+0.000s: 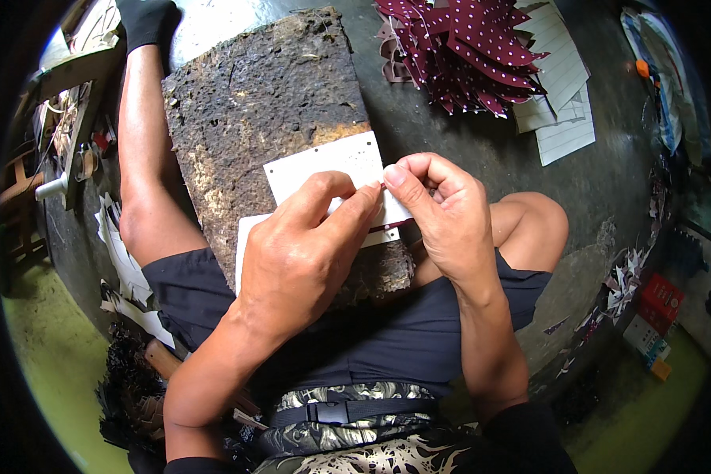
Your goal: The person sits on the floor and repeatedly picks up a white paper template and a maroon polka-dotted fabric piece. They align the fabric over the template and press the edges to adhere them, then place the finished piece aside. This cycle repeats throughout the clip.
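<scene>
A white flat piece with small dark holes near its corners (324,162) lies on a rough, dark board (253,103) in front of me. Over its lower part, a smaller white piece with a dark red edge (395,212) is pinched between both hands. My left hand (300,245) is closed, thumb and forefinger together at that piece's upper edge. My right hand (448,209) is closed too, gripping the right corner between thumb and bent forefinger. Another white sheet (245,241) shows partly from under my left hand; the rest of it is hidden.
A stack of dark red, white-dotted cut pieces (466,51) sits at the far right on the dark floor. Beside it lie lined paper sheets (565,130). White scraps (122,253) lie at the left, a red box (660,302) at the right. My bare legs flank the board.
</scene>
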A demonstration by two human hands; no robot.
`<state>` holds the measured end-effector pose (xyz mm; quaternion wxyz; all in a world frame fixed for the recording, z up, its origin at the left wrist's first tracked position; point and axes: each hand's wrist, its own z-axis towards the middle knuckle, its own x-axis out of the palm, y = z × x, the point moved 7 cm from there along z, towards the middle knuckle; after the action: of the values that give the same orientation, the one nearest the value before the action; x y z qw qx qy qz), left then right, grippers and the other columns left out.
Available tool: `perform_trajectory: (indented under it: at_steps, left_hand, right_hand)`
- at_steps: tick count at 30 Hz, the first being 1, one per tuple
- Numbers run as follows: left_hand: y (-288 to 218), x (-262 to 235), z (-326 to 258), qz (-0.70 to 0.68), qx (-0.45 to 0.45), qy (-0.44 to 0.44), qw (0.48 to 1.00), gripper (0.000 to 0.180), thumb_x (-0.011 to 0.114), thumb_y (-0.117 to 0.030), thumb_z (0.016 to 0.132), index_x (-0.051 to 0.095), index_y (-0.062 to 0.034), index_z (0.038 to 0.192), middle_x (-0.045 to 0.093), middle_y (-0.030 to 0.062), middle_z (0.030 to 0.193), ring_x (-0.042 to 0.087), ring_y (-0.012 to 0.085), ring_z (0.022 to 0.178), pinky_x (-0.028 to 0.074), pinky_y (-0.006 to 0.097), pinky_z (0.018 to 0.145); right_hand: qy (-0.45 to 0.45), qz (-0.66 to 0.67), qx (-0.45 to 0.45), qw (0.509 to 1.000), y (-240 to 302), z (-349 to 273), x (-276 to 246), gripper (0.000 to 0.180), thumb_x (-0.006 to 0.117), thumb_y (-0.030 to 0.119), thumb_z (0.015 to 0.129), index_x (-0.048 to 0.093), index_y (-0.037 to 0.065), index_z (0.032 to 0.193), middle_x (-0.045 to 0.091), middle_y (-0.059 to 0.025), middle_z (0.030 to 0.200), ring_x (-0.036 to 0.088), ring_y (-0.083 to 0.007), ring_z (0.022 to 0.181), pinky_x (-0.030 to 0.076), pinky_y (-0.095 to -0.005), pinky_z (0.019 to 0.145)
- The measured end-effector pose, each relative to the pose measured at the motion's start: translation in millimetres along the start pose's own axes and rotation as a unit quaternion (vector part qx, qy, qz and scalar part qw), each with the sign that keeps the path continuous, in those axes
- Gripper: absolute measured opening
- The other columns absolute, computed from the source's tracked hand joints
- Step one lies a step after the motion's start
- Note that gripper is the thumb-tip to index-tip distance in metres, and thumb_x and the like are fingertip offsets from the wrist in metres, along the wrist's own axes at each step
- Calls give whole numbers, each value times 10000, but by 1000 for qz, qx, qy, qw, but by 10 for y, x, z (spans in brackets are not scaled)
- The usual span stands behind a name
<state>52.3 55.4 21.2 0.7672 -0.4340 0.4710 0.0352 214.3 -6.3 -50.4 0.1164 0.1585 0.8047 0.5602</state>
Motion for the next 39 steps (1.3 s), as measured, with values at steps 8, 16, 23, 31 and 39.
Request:
perform_trajectory:
  at_steps: [8,16,23,31,39]
  left_hand:
    - [43,-90,180,36,65,27,997,170,891,-153,937,854,-111,1098,749,36,1012,712,250,818,600,409,694]
    - [95,-46,152,34,75,-10,997,175,931,-178,899,853,-138,1051,703,8,949,636,243,828,544,411,743]
    - [139,-23,149,23,78,-2,997,222,950,-179,878,845,-150,1071,701,2,950,631,241,831,495,414,736]
    - [136,-15,144,20,88,-8,996,270,974,-185,847,864,-150,1090,719,-8,975,635,219,843,477,402,735]
    - [142,-12,154,16,104,-5,994,302,991,-177,814,871,-144,1090,719,-14,972,637,206,832,474,393,732]
  right_hand:
    - [43,38,-14,998,-140,74,30,227,724,217,1181,755,1,1121,661,58,895,538,-15,824,477,-235,708]
    - [29,90,10,995,-121,20,105,274,712,254,1190,718,3,1081,674,47,901,559,-19,836,491,-242,725]
    - [38,150,55,986,-249,53,157,271,713,275,1193,716,35,1068,653,71,888,546,-4,807,472,-221,704]
    - [32,144,30,989,-319,138,63,255,757,275,1168,721,48,1058,648,84,895,535,3,806,449,-210,694]
    - [16,120,46,992,-454,218,-34,275,778,296,1154,728,48,1046,639,86,868,527,-2,790,440,-214,690]
